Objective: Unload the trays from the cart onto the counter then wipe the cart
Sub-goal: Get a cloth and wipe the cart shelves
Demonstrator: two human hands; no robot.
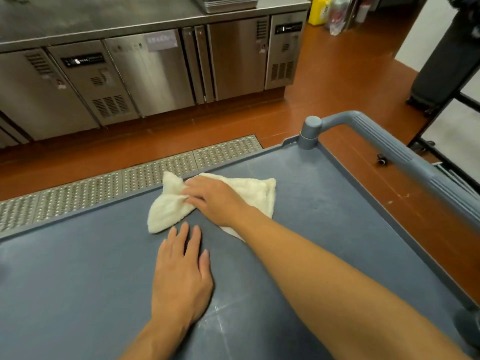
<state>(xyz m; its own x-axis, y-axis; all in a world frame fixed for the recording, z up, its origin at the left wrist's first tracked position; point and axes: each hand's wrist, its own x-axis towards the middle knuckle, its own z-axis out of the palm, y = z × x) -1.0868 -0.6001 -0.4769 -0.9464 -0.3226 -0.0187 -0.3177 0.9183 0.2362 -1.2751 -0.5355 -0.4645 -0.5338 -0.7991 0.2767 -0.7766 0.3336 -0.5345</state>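
Right hand [218,201] grip bunching cloth [168,206] on cart top [78,281]; left hand [181,274] flat; steel counter [104,16] beyond.

Open cart top [78,281] left of the cloth [166,211]; raised rim and corner handle post [310,133] along its edges

Top edge chopped off most of the tray stack [225,2] on the counter [104,19]. Right hand [217,200] hid the towel's [168,206] middle. Fridge labels [83,59] were too blurry to read.
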